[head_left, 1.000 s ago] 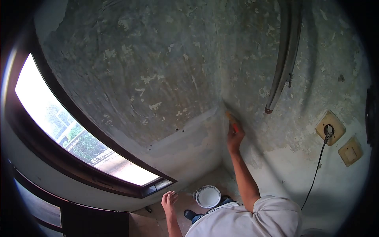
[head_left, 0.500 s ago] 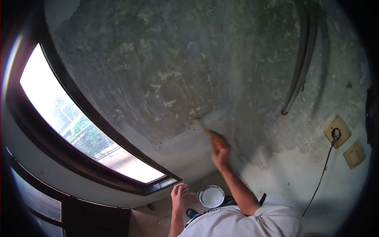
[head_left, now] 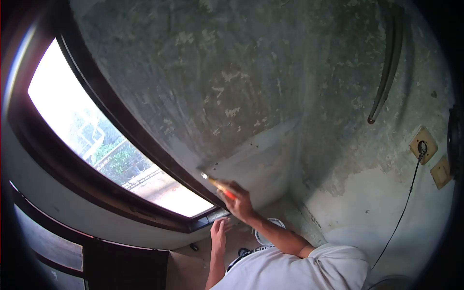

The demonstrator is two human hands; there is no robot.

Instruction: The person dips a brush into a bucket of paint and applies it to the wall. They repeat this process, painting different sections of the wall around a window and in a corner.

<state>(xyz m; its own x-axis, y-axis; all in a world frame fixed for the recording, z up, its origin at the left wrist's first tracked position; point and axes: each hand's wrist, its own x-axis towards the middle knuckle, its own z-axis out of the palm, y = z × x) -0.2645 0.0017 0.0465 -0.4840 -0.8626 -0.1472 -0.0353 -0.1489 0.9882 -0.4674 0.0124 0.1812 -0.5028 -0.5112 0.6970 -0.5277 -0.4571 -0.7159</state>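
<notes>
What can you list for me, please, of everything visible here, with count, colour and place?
wall: one corner, grey-green and peeling, with a paler band low down; fills the view
window: one, dark brown frame, bright glass; left
pipe: one, dark, curved; upper right on the wall
socket: one, tan; right edge
cable: one, black; hangs down from the socket
switch plate: one, tan; beside the socket, lower
bucket: one, white; low centre, partly behind the forearm
paintbrush: one, orange handle; tip at the wall beside the window frame
shirt: one, white; bottom centre
left hand: fingers spread flat below the window's corner
right hand: closed around the paintbrush
</notes>
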